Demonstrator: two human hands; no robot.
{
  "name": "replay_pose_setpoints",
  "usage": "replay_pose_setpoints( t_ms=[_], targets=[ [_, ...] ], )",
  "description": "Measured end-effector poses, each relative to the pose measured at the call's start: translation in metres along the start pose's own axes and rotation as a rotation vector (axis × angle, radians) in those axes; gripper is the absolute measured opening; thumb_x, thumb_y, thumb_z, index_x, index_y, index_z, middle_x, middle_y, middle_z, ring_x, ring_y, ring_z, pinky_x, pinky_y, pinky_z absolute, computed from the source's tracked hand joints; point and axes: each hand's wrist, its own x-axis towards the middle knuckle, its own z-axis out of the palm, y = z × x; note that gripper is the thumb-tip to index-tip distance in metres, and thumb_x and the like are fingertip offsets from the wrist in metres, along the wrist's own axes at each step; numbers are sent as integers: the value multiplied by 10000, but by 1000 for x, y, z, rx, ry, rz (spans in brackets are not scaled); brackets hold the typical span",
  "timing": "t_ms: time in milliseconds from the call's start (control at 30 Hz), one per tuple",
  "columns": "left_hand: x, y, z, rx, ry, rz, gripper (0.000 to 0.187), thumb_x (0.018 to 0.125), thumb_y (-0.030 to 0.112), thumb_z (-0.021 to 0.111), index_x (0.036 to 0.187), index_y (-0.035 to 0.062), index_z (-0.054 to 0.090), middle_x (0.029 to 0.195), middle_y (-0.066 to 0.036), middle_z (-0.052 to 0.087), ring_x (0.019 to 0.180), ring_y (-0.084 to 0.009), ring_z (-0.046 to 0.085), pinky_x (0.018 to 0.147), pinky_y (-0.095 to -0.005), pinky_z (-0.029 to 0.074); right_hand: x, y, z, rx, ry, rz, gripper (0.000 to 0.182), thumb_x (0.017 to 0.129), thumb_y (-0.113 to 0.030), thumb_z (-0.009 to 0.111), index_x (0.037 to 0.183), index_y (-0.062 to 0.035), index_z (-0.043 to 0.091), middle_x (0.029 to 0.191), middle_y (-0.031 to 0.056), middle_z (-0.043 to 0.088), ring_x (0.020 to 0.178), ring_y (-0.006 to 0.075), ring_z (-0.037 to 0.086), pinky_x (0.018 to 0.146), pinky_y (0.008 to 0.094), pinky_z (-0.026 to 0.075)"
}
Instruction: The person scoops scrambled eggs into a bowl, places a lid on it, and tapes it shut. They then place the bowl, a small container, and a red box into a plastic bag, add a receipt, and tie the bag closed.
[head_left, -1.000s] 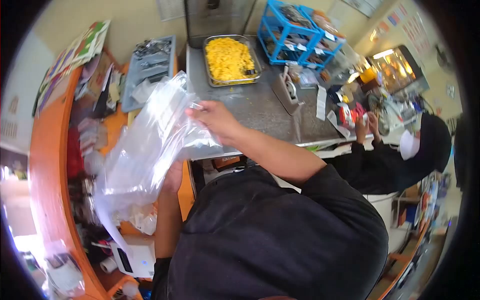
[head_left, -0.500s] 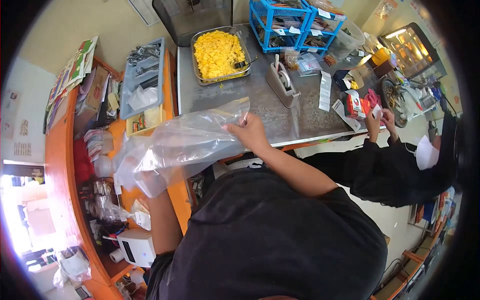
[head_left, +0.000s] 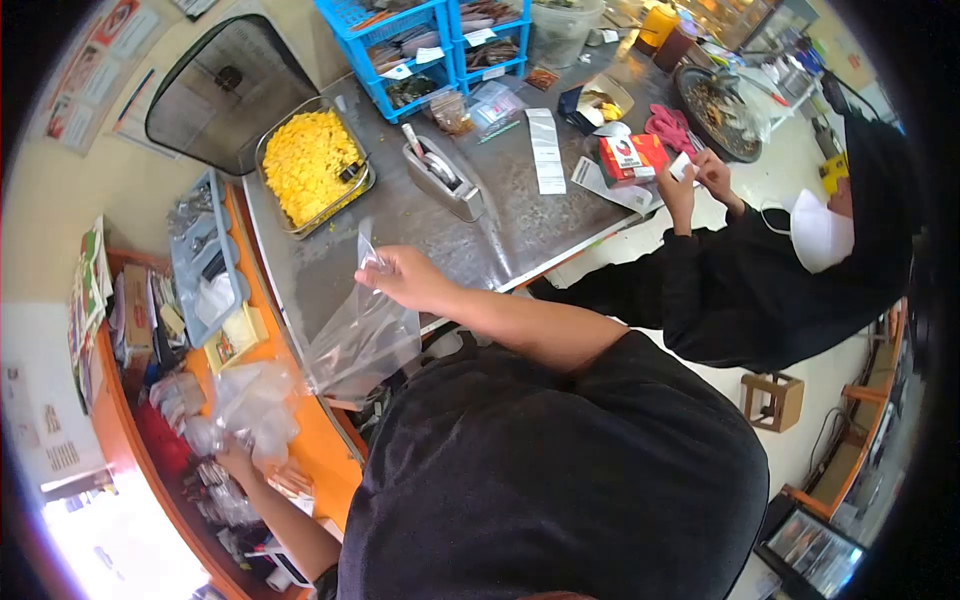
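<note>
Pinched in my right hand is the top of a clear plastic bag, which hangs over the metal table's front edge. Down at the left, my left hand reaches among plastic bags at the orange shelf; its fingers are too small and overlapped to read. A glass dish of yellow food with a dark-handled utensil stands on the table beyond my right hand. Beside it is a grey tape dispenser.
Blue basket racks stand at the table's back. At the right a co-worker in black holds something white near a red box. A cutlery tray lies at the left on the orange counter.
My left hand has left the clear bag and moved down and left to the plastic bags. The bag now hangs from my right hand. The view has turned toward the right.
</note>
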Motion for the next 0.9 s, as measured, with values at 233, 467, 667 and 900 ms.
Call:
replay_pose_setpoints(
  t_ms=[233, 467, 667, 900],
  targets=[
    [56, -27, 14, -117, 128, 63, 456, 981, 244, 639, 1330, -32, 541, 1222, -173, 641, 970, -271, 694, 773, -355, 597, -5, -36, 39, 211, -265, 97, 403, 1036, -414, 596, 1152, -47, 714, 903, -41, 667, 773, 40, 526, 661, 258, 441],
    [-76, 58, 198, -728, -954, -70, 607, 938, 341, 675, 1417, 21, 484, 1368, -171, 560, 1174, -315, 575, 964, -440, 477, -22, -131, 113, 908, -590, 88, 300, 1028, -348, 610, 1174, -97, 689, 922, -30, 633, 673, 65, 488, 568, 252, 398],
    [-113, 131, 236, -1042, -1399, 61, 764, 901, 466, 693, 1512, 92, 428, 1516, -154, 475, 1406, -367, 432, 1176, -550, 334, -19, -160, 37, 1107, -133, 186, 263, 1019, -285, 628, 1172, -76, 674, 934, 9, 674, 795, 94, 635, 687, 276, 523],
    [-108, 169, 225, -725, -1187, 225, 256, 917, 70, 722, 1140, 56, 598, 1029, -58, 699, 888, -174, 685, 814, -366, 567, -33, -60, -88, 369, 203, 313, 306, 1019, -357, 622, 1124, -88, 723, 799, -51, 610, 654, 74, 568, 578, 288, 433]
  ],
)
